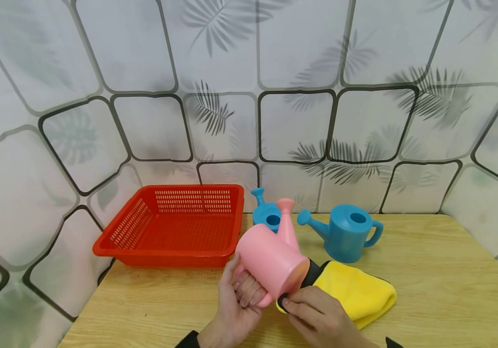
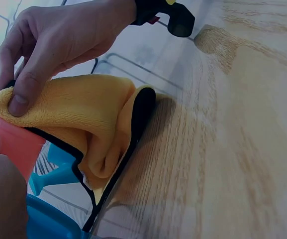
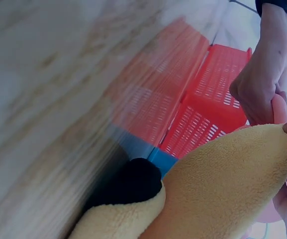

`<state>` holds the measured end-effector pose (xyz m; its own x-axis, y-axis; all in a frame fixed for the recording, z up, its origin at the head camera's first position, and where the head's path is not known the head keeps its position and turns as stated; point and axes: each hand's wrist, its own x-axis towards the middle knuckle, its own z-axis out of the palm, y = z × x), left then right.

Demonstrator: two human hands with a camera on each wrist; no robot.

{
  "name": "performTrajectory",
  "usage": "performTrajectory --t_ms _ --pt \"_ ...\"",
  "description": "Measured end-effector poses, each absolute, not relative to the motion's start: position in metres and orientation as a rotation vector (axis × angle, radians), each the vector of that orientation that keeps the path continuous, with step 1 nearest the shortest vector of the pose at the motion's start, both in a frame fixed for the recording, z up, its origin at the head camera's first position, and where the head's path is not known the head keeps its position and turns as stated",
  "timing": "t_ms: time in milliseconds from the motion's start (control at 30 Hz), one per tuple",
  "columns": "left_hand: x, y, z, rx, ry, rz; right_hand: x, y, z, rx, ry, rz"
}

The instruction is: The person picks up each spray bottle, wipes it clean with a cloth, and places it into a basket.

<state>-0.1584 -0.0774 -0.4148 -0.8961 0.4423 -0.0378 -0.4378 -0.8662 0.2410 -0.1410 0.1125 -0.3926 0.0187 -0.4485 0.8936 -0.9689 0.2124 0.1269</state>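
A person's two bare hands work at the near edge of a light wooden table [image 1: 427,270]. The left hand [image 1: 236,309] curls its fingers round the handle of a pink plastic watering can [image 1: 270,258] and holds the can lifted off the table, tipped on its side, with the flat base turned toward the person and the spout pointing up and away. The right hand [image 1: 318,316] pinches a corner of a yellow microfibre cloth with black edging [image 1: 358,290] between thumb and fingers and presses that corner against the rim of the can's base. The rest of the cloth lies folded on the table, just right of the can.

In the left wrist view, the right hand's thumb lies flat on the yellow cloth [image 2: 83,119] where the cloth drapes over the pink can [image 2: 9,144]. In the right wrist view, the left hand [image 3: 265,74] appears behind the cloth [image 3: 223,184].

A red perforated plastic basket [image 1: 172,224] stands at the back left of the table, against the wall. A large blue plastic watering can [image 1: 346,232] stands upright behind the cloth, spout to the left. A smaller blue plastic watering can [image 1: 266,212] stands between the basket and the large can, partly hidden by the pink spout. A patterned wall covering with grey leaf prints [image 1: 249,72] rises behind the table.
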Motion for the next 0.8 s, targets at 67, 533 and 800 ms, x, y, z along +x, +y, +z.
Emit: performTrajectory --t_ms 67,533,800 --pt "-0.1584 -0.0775 -0.4146 0.018 0.333 2.663 -0.1401 0.1111 -0.391 1.384 -1.569 0.708" --pt "-0.1577 -0.078 -0.4135 -0.018 0.326 2.654 -0.1376 0.1114 -0.3927 1.388 -1.596 0.713" --pt "-0.1566 -0.077 -0.4127 0.063 0.315 2.653 -0.1383 0.1127 -0.3965 1.359 -1.609 0.708"
